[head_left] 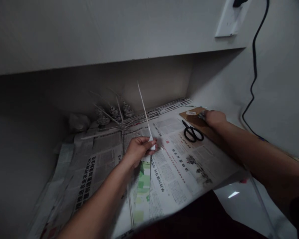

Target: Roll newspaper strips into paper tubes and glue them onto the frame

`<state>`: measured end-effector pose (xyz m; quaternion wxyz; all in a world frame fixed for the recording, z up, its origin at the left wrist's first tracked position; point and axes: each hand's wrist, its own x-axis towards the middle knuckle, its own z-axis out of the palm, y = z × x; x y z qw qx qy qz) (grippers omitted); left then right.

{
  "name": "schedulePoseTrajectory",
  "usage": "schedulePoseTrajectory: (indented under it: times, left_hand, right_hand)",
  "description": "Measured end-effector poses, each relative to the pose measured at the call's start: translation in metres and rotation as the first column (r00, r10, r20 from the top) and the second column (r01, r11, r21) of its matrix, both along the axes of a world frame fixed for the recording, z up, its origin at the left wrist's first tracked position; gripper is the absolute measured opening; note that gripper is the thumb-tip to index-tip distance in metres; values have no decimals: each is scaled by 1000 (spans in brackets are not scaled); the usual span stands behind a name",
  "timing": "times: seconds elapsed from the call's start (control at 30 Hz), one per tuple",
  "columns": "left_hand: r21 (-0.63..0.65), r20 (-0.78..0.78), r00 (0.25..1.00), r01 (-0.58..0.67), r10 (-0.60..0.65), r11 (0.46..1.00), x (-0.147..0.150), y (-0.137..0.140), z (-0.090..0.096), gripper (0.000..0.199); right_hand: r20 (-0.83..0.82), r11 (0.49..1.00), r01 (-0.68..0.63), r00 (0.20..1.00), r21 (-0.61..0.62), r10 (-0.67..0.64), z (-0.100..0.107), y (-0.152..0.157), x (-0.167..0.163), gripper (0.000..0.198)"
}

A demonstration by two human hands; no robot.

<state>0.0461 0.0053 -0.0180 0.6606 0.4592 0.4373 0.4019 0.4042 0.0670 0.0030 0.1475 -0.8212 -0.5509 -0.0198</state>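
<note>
My left hand point(141, 149) pinches the lower end of a thin rolled paper stick point(144, 108), which points up and away from me. Below those fingers hangs or lies a paper strip with green print point(142, 186); whether it joins the stick is hidden. My right hand point(215, 118) reaches to the far right, over a brown board point(208, 131). Its fingers are closed at a small greyish thing, too blurred to name. Black-handled scissors point(193, 133) lie on the newspaper point(174, 166), just left of the board and apart from both hands.
Along the back wall lies a bundle of paper sticks point(164, 109). Woven paper cones point(127, 109) stand at the back left, beside crossed sticks point(122, 126) and a crumpled bag point(79, 122). A black cable point(254, 66) hangs down the right wall from a socket point(230, 20).
</note>
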Motion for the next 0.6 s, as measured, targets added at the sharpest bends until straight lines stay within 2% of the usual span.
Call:
schedulePoseTrajectory:
  times: [0.13,0.27,0.33,0.37,0.43,0.5,0.53,0.57,0.6]
  left_hand:
    - [0,-5,1000,7,-7,1000,0,-3,0,35]
    - [10,0,999,32,-32,999,-1,-5,1,33]
    - [11,7,999,32,-33,999,-1,-5,1,33]
    - [8,11,999,32,-33,999,-1,-4,1,33]
    - [-2,16,999,33,-33,999,-1,-4,0,35]
    - [-10,17,999,36,-36,999,-2,-3,-1,37]
    - [-11,17,999,36,-36,999,-2,-3,-2,37]
    - [-10,18,999,37,-37,999,-3,-4,-3,37]
    - [-6,18,999,41,-41,999,-3,-4,-3,36]
  right_hand:
    - [180,998,-23,983,-57,33,-2,5,2,32]
    - [149,998,64,987,-10,-62,10,12,-9,53]
    - [143,993,108,983,53,-114,17,12,-22,62]
    - [139,992,88,985,94,-101,20,12,-32,63]
    - [133,985,-40,991,166,17,25,12,-58,52]
    - [17,958,-254,967,137,254,26,11,-91,32]
    - [-62,932,-346,933,106,354,26,10,-109,29]
    - [-329,861,-498,799,109,503,24,9,-127,30]
    - [-580,776,-613,581,150,571,22,7,-144,33]
